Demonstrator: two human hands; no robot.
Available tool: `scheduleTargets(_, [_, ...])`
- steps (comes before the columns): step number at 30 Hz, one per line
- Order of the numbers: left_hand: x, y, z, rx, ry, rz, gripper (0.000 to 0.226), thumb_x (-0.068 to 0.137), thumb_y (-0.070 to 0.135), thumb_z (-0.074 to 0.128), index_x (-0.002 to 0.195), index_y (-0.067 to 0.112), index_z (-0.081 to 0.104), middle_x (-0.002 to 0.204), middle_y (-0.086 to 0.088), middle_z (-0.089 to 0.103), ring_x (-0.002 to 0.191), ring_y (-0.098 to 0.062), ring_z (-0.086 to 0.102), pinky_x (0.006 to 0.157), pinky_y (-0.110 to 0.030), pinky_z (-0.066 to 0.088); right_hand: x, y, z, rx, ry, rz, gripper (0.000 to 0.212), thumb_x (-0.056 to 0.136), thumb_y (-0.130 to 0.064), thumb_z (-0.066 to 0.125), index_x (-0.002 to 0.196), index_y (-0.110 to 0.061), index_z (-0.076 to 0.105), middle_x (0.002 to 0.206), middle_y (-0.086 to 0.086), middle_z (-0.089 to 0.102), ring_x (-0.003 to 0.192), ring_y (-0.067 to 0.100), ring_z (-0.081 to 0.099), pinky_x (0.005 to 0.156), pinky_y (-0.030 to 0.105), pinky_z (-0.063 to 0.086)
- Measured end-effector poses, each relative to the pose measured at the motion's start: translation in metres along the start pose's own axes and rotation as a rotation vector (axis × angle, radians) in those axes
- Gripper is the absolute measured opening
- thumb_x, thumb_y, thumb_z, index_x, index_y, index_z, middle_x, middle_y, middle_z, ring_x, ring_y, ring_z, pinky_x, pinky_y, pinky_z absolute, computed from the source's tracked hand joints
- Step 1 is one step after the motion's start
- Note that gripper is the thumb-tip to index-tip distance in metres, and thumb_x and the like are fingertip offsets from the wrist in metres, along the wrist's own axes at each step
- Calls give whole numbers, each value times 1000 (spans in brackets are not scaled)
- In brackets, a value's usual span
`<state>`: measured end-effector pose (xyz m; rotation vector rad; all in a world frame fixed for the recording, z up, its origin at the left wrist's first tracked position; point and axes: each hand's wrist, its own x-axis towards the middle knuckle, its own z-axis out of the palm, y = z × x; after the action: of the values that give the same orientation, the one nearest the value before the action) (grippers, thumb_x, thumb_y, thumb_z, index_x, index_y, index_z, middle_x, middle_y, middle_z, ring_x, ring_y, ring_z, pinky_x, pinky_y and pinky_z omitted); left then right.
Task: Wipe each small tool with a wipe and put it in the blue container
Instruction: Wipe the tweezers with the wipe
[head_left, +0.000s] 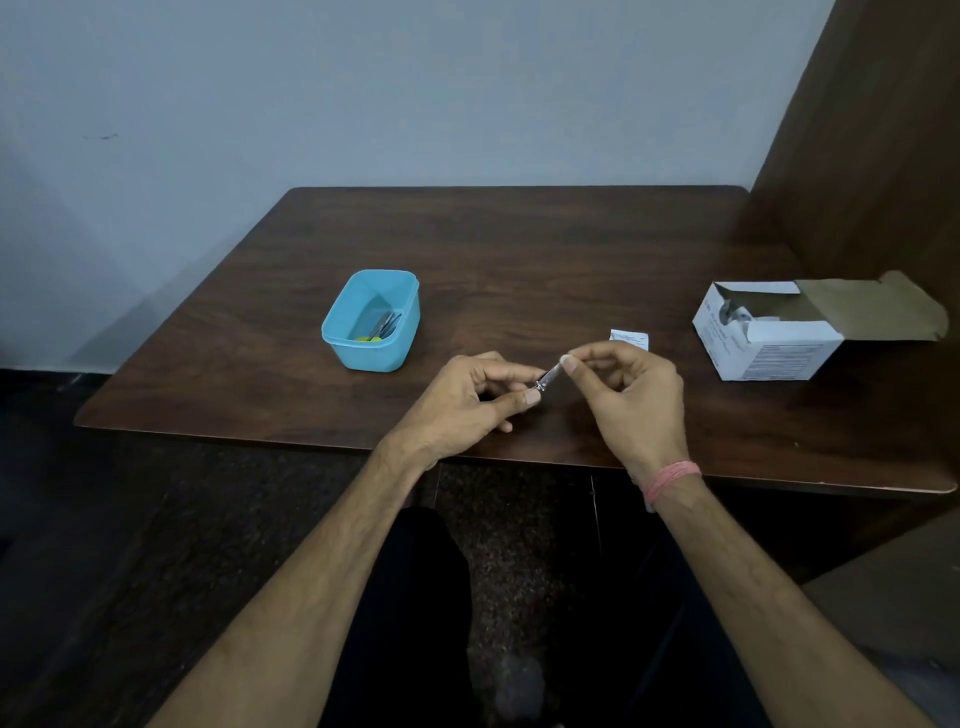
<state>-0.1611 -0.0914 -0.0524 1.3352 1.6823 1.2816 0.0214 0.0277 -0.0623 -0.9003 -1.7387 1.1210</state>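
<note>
Tool: small metal clipper held over the table, between both hands.
Left hand: pinches its near end, steadying it.
Right hand: pinches the far end; wipe not discernible.
Container: left, near, already holding tools.
Box: open, right, within reach.

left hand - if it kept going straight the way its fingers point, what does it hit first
Its fingers point right, so the left hand, pinching the small metal tool, would likely meet the right hand gripping the tool's other end first.
</note>
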Motion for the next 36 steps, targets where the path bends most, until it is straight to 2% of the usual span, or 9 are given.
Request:
scheduleTargets(4, [1, 1, 0, -35, 15, -25, 27, 104, 13, 80, 131, 17, 83, 100, 0, 69, 92, -9, 71, 71, -23, 62, 2, -1, 0, 4, 119, 9, 6, 96, -29, 86, 93, -27, 82, 85, -8, 79, 67, 5, 65, 69, 22, 53])
scheduleTargets(8, [2, 2, 2, -62, 35, -55, 23, 105, 15, 79, 128, 16, 82, 91, 5, 75, 90, -12, 75, 66, -25, 63, -5, -6, 1, 52, 15, -55, 5, 100, -28, 83, 98, -29, 78, 92, -11, 79, 76, 16, 72, 70, 40, 61])
scheduleTargets(12, [2, 3, 1, -69, 41, -71, 21, 104, 20, 81, 125, 18, 82, 90, 3, 75, 91, -12, 78, 65, -25, 61, -10, -10, 6, -49, -121, -146, 8, 99, -18, 83, 98, -25, 79, 92, -16, 80, 72, 12, 71, 65, 23, 54])
scheduleTargets(15, [1, 4, 0, -67, 29, -72, 22, 103, 20, 83, 124, 19, 83, 102, -10, 81, 92, -11, 78, 66, -24, 62, -11, -8, 9, -142, -108, -182, 9, 97, -18, 85, 97, -27, 81, 88, -17, 79, 66, 17, 66, 62, 19, 49])
scheduleTargets(21, [2, 5, -2, -125, 21, -126, 35, 97, 12, 88, 131, 14, 80, 112, -13, 84, 97, -14, 80, 65, -22, 63, -14, -8, 8, -228, -72, -251, 11, 95, -16, 85, 99, -26, 82, 88, -19, 75, 66, 12, 63, 64, 11, 44])
scheduleTargets(26, [1, 6, -6, -155, 12, -146, 38, 95, 11, 90, 131, 14, 79, 111, -6, 86, 99, -16, 83, 66, -23, 66, -20, -6, 11, -316, -76, -361, 11, 97, -16, 84, 103, -25, 84, 100, -17, 76, 70, 6, 62, 69, 11, 45])
scheduleTargets(32, [2, 4, -10, -238, 14, -173, 47, 94, 8, 90, 138, 8, 75, 120, -10, 85, 105, -22, 82, 69, -23, 67, -19, -4, 9, -323, -155, -396, 14, 97, -14, 82, 102, -26, 86, 100, -17, 77, 81, 1, 70, 75, 16, 52])
scheduleTargets(34, [2, 4, -13, -245, -13, -182, 48, 93, 6, 89, 139, 8, 75, 120, -10, 85, 106, -20, 82, 71, -23, 68, -19, -5, 9, -301, -142, -376, 13, 96, -14, 83, 100, -26, 85, 98, -17, 77, 78, 0, 67, 74, 10, 47])
scheduleTargets(36, [1, 4, -14, -238, -38, -181, 47, 93, 4, 89, 138, 10, 76, 118, -8, 86, 104, -17, 82, 72, -23, 68, -18, -7, 10, -298, -113, -353, 11, 96, -16, 84, 99, -26, 84, 97, -17, 76, 73, 7, 64, 70, 8, 42])
